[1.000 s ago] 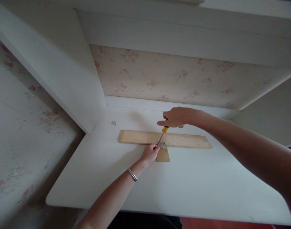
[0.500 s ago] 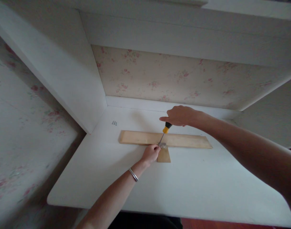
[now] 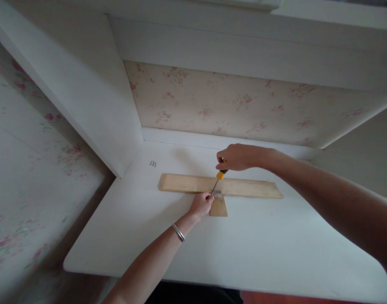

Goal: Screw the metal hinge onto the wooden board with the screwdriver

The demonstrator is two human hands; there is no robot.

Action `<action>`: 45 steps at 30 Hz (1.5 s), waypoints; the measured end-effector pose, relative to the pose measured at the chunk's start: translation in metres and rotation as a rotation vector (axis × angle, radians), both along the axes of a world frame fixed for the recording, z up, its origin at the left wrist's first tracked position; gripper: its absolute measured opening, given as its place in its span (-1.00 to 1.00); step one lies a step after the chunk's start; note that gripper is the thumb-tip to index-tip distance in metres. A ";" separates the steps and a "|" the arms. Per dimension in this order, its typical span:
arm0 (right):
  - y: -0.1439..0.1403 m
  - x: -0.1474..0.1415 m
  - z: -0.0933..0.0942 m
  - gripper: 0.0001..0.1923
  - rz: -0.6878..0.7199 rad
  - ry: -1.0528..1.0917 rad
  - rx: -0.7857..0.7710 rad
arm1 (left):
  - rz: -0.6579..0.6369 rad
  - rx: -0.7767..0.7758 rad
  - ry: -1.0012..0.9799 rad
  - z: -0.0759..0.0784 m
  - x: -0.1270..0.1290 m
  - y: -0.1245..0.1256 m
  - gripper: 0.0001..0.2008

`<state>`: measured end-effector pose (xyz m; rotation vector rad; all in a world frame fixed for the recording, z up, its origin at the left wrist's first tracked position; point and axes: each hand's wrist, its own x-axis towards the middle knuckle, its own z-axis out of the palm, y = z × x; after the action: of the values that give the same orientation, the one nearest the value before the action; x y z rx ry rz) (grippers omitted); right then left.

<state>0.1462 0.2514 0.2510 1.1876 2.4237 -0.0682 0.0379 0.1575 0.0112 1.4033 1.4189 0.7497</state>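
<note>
My right hand (image 3: 236,157) is wrapped round the yellow and black handle of a screwdriver (image 3: 220,174), which tilts with its shaft running down and left. The tip meets a small metal hinge (image 3: 217,194) lying across a long wooden board (image 3: 187,183) and a short wooden piece (image 3: 219,207) that juts toward me. My left hand (image 3: 202,204) is closed in a pinch at the hinge's left end, right by the screwdriver tip. What its fingertips hold is too small and covered to make out.
Several screws (image 3: 153,164) lie on the white tabletop (image 3: 260,240) beyond the board's left end. A white side panel (image 3: 95,97) rises on the left, a flowered wall (image 3: 206,101) stands behind, and a white ledge (image 3: 212,46) overhangs above.
My right hand has turned on the screwdriver handle; the fingers that stuck out to the left are now curled down round it. My left hand, the hinge and boards stay in place.
</note>
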 end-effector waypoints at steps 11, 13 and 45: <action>-0.001 0.003 -0.003 -0.59 -0.034 -0.017 -0.013 | -0.009 -0.019 -0.030 0.000 0.000 -0.001 -0.70; -0.001 0.006 -0.003 -0.68 0.130 0.074 -0.019 | -0.005 -0.024 -0.030 0.000 -0.001 -0.001 -0.70; -0.001 0.003 -0.004 -0.76 0.171 0.050 -0.093 | 0.008 -0.022 -0.017 -0.001 0.000 0.000 -0.72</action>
<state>0.1496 0.2504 0.2466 0.9451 2.5264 -0.1578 0.0377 0.1574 0.0103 1.3727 1.4161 0.7471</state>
